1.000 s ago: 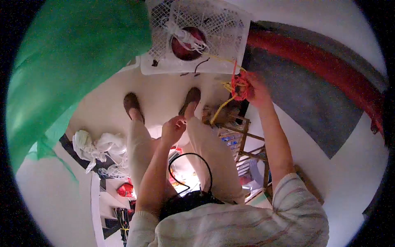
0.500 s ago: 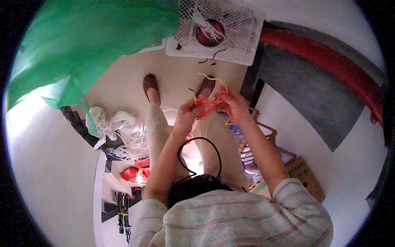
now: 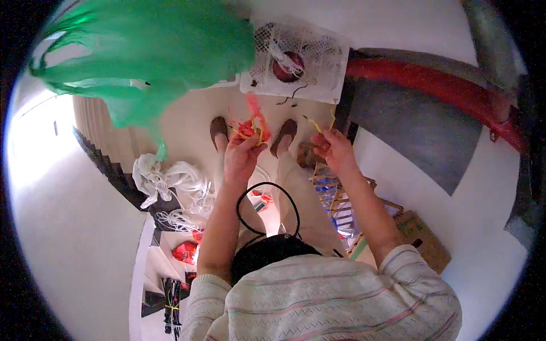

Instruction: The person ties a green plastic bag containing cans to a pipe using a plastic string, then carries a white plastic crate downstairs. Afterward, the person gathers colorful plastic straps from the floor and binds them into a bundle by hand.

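Observation:
In the head view my left hand [image 3: 242, 162] is closed on a bunched, thin red material [image 3: 261, 132] that looks like netting or a small bag, with yellow strands running through it. One end of the red bunch sticks up above the fingers. Some way to the right, my right hand [image 3: 335, 152] pinches a short yellow cord [image 3: 314, 124], whose two ends stand up over the fingertips; one tip is dark. The hands are apart, above the floor in front of my shoes [image 3: 284, 136]. My palms hide part of what they hold.
A white plastic crate [image 3: 318, 91] holding a dark red round container [image 3: 289, 67] and white cord stands ahead. Green sheeting [image 3: 170, 62] hangs at upper left. White cords [image 3: 190, 182] lie at left, near a bundle of black strips [image 3: 171, 304]. A cardboard box [image 3: 424, 241] sits at right.
My hands have moved apart from being together at the red material. The left keeps the red bunch; the right has drawn away to the right with a yellow cord.

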Available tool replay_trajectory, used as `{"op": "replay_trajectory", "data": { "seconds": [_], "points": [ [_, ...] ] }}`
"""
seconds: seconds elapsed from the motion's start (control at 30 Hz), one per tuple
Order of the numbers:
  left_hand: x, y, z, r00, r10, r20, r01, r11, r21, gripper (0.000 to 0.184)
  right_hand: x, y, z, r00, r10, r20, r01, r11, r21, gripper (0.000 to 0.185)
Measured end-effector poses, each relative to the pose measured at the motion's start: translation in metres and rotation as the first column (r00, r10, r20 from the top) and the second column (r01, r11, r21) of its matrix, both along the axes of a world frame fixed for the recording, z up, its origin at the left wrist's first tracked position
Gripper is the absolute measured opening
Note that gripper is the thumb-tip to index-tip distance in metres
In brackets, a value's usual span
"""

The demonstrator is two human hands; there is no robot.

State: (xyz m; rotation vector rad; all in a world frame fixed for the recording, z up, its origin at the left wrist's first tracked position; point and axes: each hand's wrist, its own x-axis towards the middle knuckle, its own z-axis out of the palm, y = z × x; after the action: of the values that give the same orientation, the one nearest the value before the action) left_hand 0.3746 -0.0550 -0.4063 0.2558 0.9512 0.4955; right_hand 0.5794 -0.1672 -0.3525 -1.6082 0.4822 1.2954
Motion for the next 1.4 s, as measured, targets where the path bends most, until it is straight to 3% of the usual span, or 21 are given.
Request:
{"op": "replay_trajectory", "data": {
  "seconds": [0.07, 0.1, 0.13, 0.17, 0.2, 0.23, 0.27, 0.3, 0.33, 0.4, 0.5, 0.57, 0.7, 0.8, 0.9, 1.07, 1.17, 1.2, 1.3, 1.4],
  "points": [
    [0.003, 0.009, 0.020, 0.997, 0.037, 0.075, -0.036, 0.999, -0.017, 0.024, -0.002, -0.007, 0.008, 0.995, 0.094, -0.008, -0.094, 0.996, -0.001, 0.014],
    [0.004, 0.015, 0.032, 0.989, 0.079, 0.127, -0.068, 0.994, -0.082, 0.024, -0.006, -0.005, 0.017, 0.928, 0.371, 0.019, -0.369, 0.927, -0.069, 0.015],
    [0.005, 0.021, 0.041, 0.977, 0.122, 0.176, -0.096, 0.984, -0.149, 0.024, -0.013, 0.001, 0.024, 0.786, 0.618, 0.026, -0.608, 0.780, -0.147, 0.016],
    [0.005, 0.025, 0.049, 0.974, 0.109, 0.199, -0.086, 0.989, -0.122, 0.024, -0.020, 0.006, 0.032, 0.580, 0.815, 0.014, -0.792, 0.568, -0.225, 0.017],
    [0.005, 0.029, 0.056, 0.971, 0.096, 0.220, -0.077, 0.993, -0.095, 0.025, -0.025, 0.010, 0.038, 0.291, 0.949, 0.121, -0.925, 0.312, -0.217, 0.018],
    [0.004, 0.033, 0.063, 0.967, 0.082, 0.240, -0.068, 0.995, -0.068, 0.025, -0.029, 0.011, 0.041, -0.028, 0.975, 0.220, -0.969, 0.028, -0.244, 0.020],
    [0.004, 0.038, 0.070, 0.977, 0.052, 0.207, -0.047, 0.998, -0.029, 0.026, -0.034, 0.014, 0.045, -0.341, 0.891, 0.300, -0.920, -0.251, -0.301, 0.021],
    [0.004, 0.043, 0.077, 0.985, 0.023, 0.172, -0.025, 1.000, 0.010, 0.026, -0.039, 0.023, 0.056, -0.242, 0.927, 0.287, -0.940, -0.151, -0.307, 0.025],
    [0.005, 0.047, 0.083, 0.991, -0.003, 0.135, -0.003, 0.999, 0.047, 0.027, -0.042, 0.032, 0.063, 0.050, 0.937, 0.346, -0.962, 0.139, -0.237, 0.027],
    [0.012, 0.052, 0.097, 0.999, -0.040, 0.017, 0.036, 0.981, 0.192, 0.027, -0.047, 0.054, 0.075, 0.588, 0.708, 0.392, -0.754, 0.655, -0.052, 0.031],
    [0.016, 0.058, 0.116, 0.988, -0.125, -0.089, 0.149, 0.920, 0.362, 0.028, -0.056, 0.101, 0.124, 0.247, 0.673, 0.697, -0.826, 0.522, -0.211, 0.028],
    [0.015, 0.067, 0.128, 0.981, -0.138, -0.139, 0.183, 0.897, 0.403, 0.027, -0.050, 0.103, 0.105, 0.399, 0.603, 0.691, -0.756, 0.643, -0.124, 0.024],
    [-0.008, 0.091, 0.142, 0.976, -0.057, -0.209, 0.128, 0.931, 0.341, 0.026, -0.042, 0.119, 0.138, 0.716, 0.426, 0.553, -0.571, 0.813, 0.112, 0.020],
    [-0.039, 0.103, 0.129, 0.951, -0.031, -0.307, 0.149, 0.916, 0.372, 0.023, -0.039, 0.126, 0.163, 0.811, 0.346, 0.471, -0.485, 0.849, 0.211, 0.014],
    [-0.073, 0.105, 0.115, 0.935, 0.066, -0.347, 0.061, 0.938, 0.342, 0.024, -0.032, 0.131, 0.183, 0.869, 0.230, 0.439, -0.396, 0.854, 0.336, 0.013],
    [-0.164, 0.081, 0.056, 0.835, 0.090, -0.543, 0.126, 0.929, 0.348, 0.024, -0.018, 0.132, 0.199, 0.866, 0.241, 0.438, -0.418, 0.829, 0.372, 0.013],
    [-0.197, 0.061, 0.053, 0.803, 0.079, -0.590, 0.072, 0.971, 0.228, 0.024, -0.020, 0.125, 0.199, 0.864, 0.276, 0.420, -0.445, 0.808, 0.385, 0.013],
    [-0.204, 0.056, 0.048, 0.810, 0.097, -0.578, 0.036, 0.976, 0.213, 0.023, -0.022, 0.124, 0.198, 0.863, 0.297, 0.409, -0.458, 0.801, 0.386, 0.013],
    [-0.213, 0.047, 0.049, 0.817, 0.153, -0.556, -0.056, 0.981, 0.188, 0.022, -0.030, 0.130, 0.205, 0.891, 0.147, 0.429, -0.353, 0.820, 0.452, 0.022],
    [-0.213, 0.055, 0.059, 0.861, 0.158, -0.484, -0.030, 0.964, 0.263, 0.022, -0.017, 0.137, 0.220, 0.881, 0.120, 0.457, -0.354, 0.808, 0.471, 0.014]
  ]
}}
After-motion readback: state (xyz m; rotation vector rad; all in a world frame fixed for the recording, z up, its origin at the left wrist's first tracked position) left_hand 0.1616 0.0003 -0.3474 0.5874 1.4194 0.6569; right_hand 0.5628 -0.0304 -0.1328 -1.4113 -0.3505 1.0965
